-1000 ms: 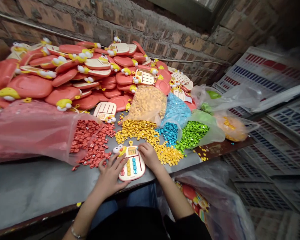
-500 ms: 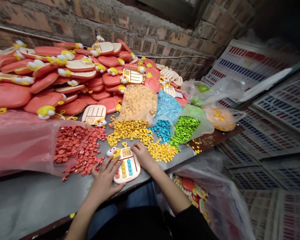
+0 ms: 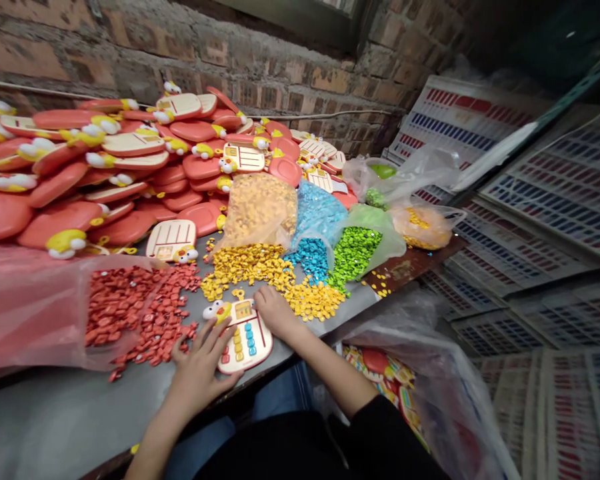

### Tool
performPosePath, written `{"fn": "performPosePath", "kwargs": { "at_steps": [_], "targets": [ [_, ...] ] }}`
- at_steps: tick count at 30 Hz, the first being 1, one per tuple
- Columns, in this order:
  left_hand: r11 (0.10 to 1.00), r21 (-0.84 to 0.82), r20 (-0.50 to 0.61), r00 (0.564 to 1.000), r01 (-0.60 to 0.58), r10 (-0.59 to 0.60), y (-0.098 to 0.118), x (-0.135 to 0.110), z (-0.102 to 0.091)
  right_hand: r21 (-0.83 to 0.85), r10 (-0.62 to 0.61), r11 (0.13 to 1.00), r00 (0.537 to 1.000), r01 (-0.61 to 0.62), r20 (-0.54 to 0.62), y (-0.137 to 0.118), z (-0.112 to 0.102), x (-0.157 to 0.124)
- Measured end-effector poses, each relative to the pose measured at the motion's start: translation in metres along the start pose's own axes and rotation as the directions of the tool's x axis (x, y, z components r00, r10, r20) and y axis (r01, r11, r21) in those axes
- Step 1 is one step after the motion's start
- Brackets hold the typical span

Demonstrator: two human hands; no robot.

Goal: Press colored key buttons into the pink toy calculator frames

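A cream toy keypad (image 3: 253,362) with a red rim and a yellow-beaked, goggle-eyed head lies at the table's front edge. Red, yellow and blue buttons sit in its columns, and a small window is near its top. My left hand (image 3: 200,370) holds its left side, fingers spread over the face and thumb at the lower edge, partly covering the red column. At the upper right corner, my right hand (image 3: 275,312) has its fingers bent together against the keypad; what is between them is hidden. Loose yellow buttons (image 3: 315,301) lie just beyond that hand.
Red buttons (image 3: 150,313) spill from a bag on the left. Blue buttons (image 3: 310,259) and green buttons (image 3: 355,253) spill from bags behind. Red-backed toys (image 3: 170,177) are heaped against the brick wall. An open plastic-lined container (image 3: 460,400) stands below right, and printed crates (image 3: 530,220) rise beyond.
The view has shifted, so the whole scene sits slightly further left and lower. Both hands keep nearly the same places on the toy keypad.
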State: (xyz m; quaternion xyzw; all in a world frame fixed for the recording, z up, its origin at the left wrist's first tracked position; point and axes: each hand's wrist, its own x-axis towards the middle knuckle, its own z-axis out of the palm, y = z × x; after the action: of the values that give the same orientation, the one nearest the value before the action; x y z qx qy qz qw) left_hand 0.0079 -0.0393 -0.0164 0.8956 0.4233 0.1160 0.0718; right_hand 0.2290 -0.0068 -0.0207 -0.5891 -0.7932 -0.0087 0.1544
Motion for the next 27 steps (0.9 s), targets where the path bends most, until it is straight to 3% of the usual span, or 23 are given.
{"fn": "performPosePath", "kwargs": {
  "at_steps": [4,13,16,19,27],
  "targets": [
    [0.999,0.000,0.078,0.996,-0.034,0.034,-0.004,0.006,-0.005,-0.011,0.044,0.999,0.999,-0.044,0.016,0.005,0.000,0.001],
    [0.991,-0.004,0.231,0.964,-0.133,0.130,0.001,0.045,-0.043,0.011,0.128,0.992,0.992,-0.128,-0.015,0.004,0.009,-0.001],
    [0.974,-0.049,0.238,0.945,-0.219,0.225,-0.002,0.059,-0.037,0.081,0.110,0.991,0.991,-0.104,-0.074,0.007,0.014,-0.004],
    [0.957,-0.143,0.248,0.927,-0.252,0.281,-0.009,0.065,-0.027,0.154,0.026,0.988,0.990,-0.005,-0.137,0.010,0.019,-0.007],
    [0.945,-0.211,0.219,0.930,-0.251,0.296,-0.015,0.061,-0.018,0.179,0.008,0.984,0.984,0.024,-0.175,0.012,0.026,-0.006]
  ]
}}
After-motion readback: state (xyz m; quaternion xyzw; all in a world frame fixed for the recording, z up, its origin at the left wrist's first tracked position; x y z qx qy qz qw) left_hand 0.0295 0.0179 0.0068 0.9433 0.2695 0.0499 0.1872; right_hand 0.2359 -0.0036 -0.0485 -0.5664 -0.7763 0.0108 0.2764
